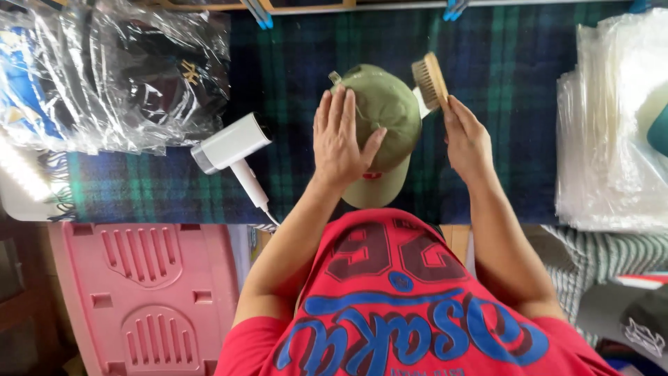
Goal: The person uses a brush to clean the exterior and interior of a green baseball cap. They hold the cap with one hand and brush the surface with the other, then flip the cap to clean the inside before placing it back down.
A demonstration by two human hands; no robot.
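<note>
Cap (381, 111): olive green, lies crown-up near the middle of the plaid blanket (501, 83), brim pointing toward the person. All places below are given from the cap.

Blanket: dark blue-green plaid, lies under the cap and spreads to both sides of it.
Pink plastic panel (146, 299): well to the lower left of the cap, beyond the blanket's near edge.
Stack of clear plastic bags (612, 139): well to the right.
Bagged dark caps (132, 76): well to the upper left, in clear wrap.
White handheld steamer (233, 150): near, to the left, lying on its side, cord trailing toward the person.

Left hand (339, 139): flat, fingers spread open, palm pressed on the left side of the crown, thumb across the front panel. Grips nothing.
Right hand (466, 136): just right of the cap, fingers closed around the handle of a wooden brush (430, 82).
Brush: bristles face the cap's upper right edge; contact cannot be told.
</note>
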